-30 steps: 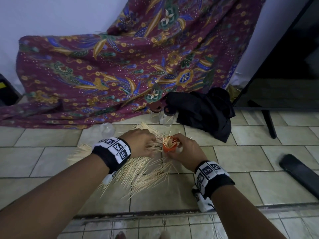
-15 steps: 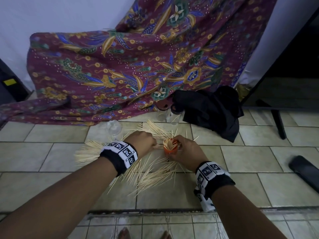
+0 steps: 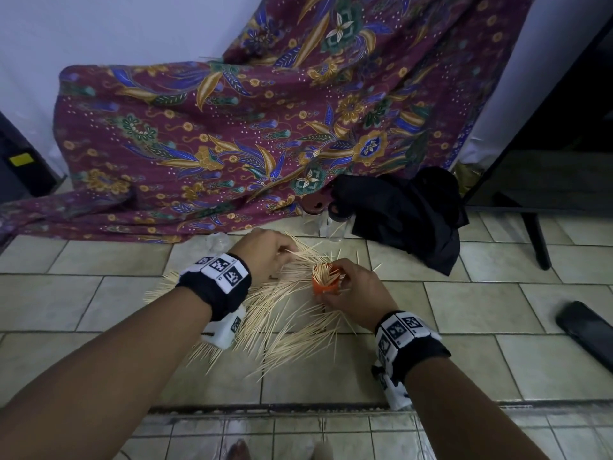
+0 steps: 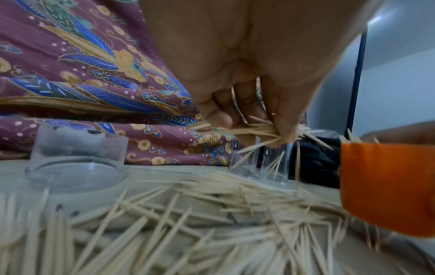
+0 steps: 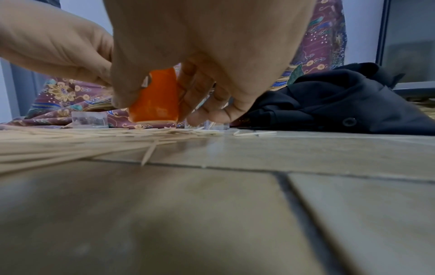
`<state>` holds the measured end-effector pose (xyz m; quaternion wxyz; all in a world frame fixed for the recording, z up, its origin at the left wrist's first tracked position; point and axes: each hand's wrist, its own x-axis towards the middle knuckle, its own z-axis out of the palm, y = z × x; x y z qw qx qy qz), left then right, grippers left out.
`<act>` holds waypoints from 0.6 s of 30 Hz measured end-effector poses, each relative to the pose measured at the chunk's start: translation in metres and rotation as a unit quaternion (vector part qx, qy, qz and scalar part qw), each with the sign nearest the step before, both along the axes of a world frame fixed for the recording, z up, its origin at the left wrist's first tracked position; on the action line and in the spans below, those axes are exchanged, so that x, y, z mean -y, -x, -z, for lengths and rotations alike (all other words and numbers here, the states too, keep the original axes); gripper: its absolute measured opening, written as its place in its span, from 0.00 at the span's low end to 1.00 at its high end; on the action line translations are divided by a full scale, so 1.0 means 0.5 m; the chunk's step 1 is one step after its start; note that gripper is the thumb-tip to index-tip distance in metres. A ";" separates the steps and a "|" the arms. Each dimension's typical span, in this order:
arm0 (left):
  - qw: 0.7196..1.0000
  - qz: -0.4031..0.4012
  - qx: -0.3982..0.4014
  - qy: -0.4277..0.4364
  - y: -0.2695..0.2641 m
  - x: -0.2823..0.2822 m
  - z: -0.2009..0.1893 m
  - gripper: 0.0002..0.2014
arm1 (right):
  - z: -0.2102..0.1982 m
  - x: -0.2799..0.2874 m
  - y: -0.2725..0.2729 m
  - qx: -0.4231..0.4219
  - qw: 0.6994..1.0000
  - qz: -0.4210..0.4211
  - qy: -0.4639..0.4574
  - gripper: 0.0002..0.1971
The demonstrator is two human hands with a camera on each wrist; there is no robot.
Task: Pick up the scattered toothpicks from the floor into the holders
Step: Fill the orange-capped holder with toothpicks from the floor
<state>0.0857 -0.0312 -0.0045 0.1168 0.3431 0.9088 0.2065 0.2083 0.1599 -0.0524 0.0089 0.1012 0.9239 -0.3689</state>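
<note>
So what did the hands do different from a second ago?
The left hand drew back a little from the orange holder, still pinching a bunch of toothpicks. The right hand kept gripping the holder. The floor pile stayed.

Pale wooden toothpicks [image 3: 292, 313] on smooth, faintly glossy floor tiles [image 3: 464, 310]
</note>
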 end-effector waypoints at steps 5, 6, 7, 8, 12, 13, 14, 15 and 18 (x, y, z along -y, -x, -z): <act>0.999 0.027 0.019 0.008 0.011 0.000 -0.038 0.12 | 0.008 -0.002 0.001 -0.012 1.000 -0.004 -0.010 0.29; 0.999 0.040 0.014 0.011 0.012 0.000 -0.046 0.12 | 0.010 -0.003 0.002 -0.014 1.000 -0.006 -0.015 0.29; 0.998 0.055 0.009 0.017 0.012 -0.002 -0.055 0.12 | 0.011 -0.003 0.001 -0.017 1.000 -0.009 -0.019 0.30; 0.997 0.073 0.008 0.026 0.013 -0.003 -0.063 0.12 | 0.012 -0.003 0.002 -0.020 0.999 -0.010 -0.022 0.30; 0.984 0.150 -0.003 0.100 0.013 -0.014 -0.090 0.12 | 0.013 -0.004 0.001 -0.027 0.999 -0.009 -0.021 0.30; 0.978 0.166 -0.011 0.127 0.012 -0.019 -0.092 0.12 | 0.013 -0.003 0.001 -0.030 0.999 -0.009 -0.020 0.30; 0.972 0.180 -0.018 0.152 0.011 -0.026 -0.094 0.12 | 0.014 -0.004 0.002 -0.032 0.999 -0.009 -0.020 0.30; 0.966 0.192 -0.023 0.173 0.010 -0.033 -0.093 0.13 | 0.014 -0.003 0.001 -0.036 0.999 -0.009 -0.019 0.30; 0.952 0.210 -0.037 0.220 0.004 -0.055 -0.088 0.13 | 0.012 -0.001 0.001 -0.043 0.999 -0.015 -0.019 0.30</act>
